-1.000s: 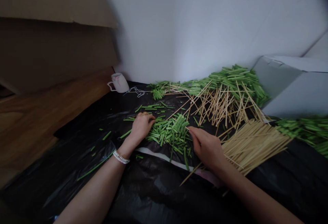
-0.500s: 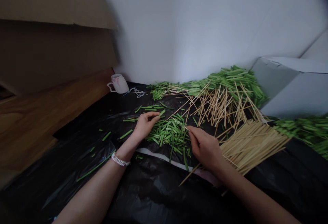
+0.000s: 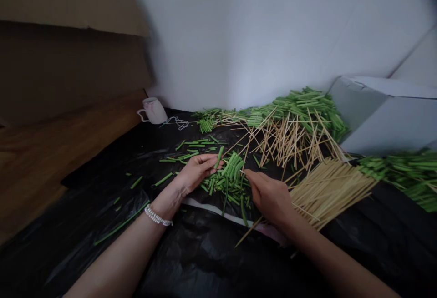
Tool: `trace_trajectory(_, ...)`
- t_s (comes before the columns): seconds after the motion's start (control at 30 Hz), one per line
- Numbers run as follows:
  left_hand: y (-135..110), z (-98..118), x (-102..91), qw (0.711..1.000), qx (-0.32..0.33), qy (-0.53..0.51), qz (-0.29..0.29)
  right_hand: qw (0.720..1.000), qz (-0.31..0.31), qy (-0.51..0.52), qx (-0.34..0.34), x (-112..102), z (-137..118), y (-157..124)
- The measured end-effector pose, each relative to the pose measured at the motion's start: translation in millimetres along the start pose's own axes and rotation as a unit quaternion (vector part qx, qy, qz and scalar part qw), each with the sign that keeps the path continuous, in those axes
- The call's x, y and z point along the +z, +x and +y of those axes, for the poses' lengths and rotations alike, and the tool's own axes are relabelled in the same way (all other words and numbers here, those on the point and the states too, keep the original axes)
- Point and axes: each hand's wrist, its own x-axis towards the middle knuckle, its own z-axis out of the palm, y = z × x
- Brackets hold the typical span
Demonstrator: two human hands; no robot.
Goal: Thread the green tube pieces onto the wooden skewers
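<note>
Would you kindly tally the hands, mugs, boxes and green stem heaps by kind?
Hands: 2 (left hand pinching a green piece, right hand gripping a skewer)
Mug: 1
Boxes: 2 (cardboard box, white box)
Green stem heaps: 3 (near heap, back heap, right heap)
Total: 8

Two hands show: the left hand [image 3: 198,170] pinches one green stem piece [image 3: 219,157], the right hand [image 3: 269,195] one skewer [image 3: 247,234]. Uncountable cut stems form three heaps: middle heap [image 3: 228,177], far heap [image 3: 303,107], right-edge heap [image 3: 403,173]. Skewers form one scatter [image 3: 290,138] and one bundle [image 3: 327,189]. One mug [image 3: 152,110], one bracelet [image 3: 156,216].
</note>
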Motion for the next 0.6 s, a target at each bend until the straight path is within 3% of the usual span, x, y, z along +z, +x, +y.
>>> trace_trajectory(0.6, -2.4, -2.6, 3.8, 1.000, -0.007, 0.010, -0.016, 1.000, -0.014, -0.011, 0.007, 2.2, -0.7, -2.1)
